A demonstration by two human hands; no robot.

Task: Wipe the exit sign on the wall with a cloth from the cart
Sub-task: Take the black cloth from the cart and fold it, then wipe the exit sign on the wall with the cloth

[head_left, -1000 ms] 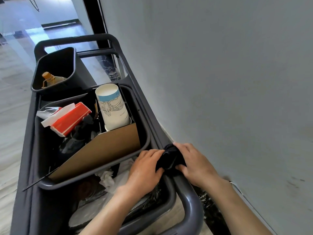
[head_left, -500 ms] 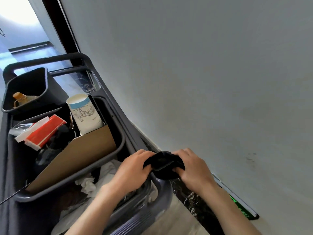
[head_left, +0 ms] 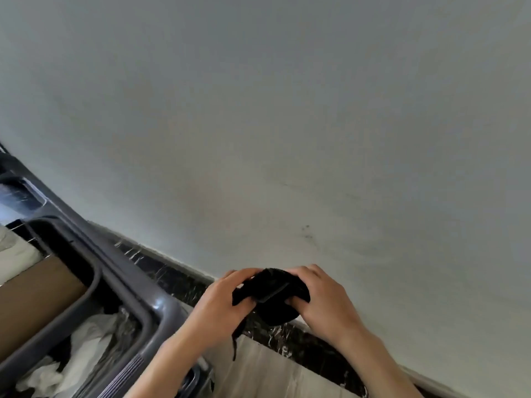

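Observation:
A bunched black cloth (head_left: 271,297) is held between both of my hands, in front of the wall's dark marble skirting. My left hand (head_left: 221,308) grips its left side and my right hand (head_left: 324,300) grips its right side. A thin strand of the cloth hangs down below my left hand. The grey cart (head_left: 126,285) stands at the lower left, beside my left forearm. The exit sign is out of view at this moment.
The pale wall (head_left: 287,124) fills most of the view, with a black marble skirting (head_left: 172,275) along its foot. In the cart sit a brown cardboard sheet (head_left: 34,297) and crumpled white paper (head_left: 92,337). Light floor shows below my hands.
My view has swung right and up toward the wall. Both hands have carried the cloth off the cart's rim to the right. The green sign seen half a second ago has left the frame.

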